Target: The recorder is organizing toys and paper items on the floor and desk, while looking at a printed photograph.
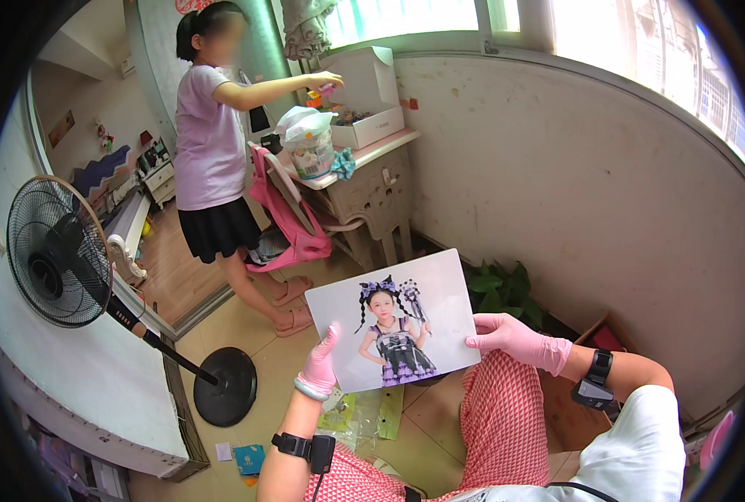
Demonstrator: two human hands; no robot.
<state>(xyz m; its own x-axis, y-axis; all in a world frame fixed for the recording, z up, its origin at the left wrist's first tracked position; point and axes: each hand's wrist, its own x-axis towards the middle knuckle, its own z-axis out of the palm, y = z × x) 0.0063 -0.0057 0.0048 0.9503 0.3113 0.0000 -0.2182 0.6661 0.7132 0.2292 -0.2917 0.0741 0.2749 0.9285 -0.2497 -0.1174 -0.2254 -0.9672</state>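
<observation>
Between my two hands I hold a flat photo panel [347, 314] with rounded corners, tilted, its picture side up. It shows a person in a black and purple dress holding a wand against a pale background. My left hand [319, 364], in a pink glove, grips the panel's lower left edge. At the right edge my right hand [513, 339], also in a pink glove, pinches it with the thumb on top. The fingers behind the panel are hidden. Below it, clear plastic packaging with green parts [390, 414] lies on the tiled floor.
Ahead, another person [212, 138] stands by a desk [372, 188] bearing an open white box [372, 128] and a plastic tub [310, 154]. A pink-draped chair [291, 232] stands there. A standing fan [225, 386] is at left; a leafy plant [504, 288] grows by the wall.
</observation>
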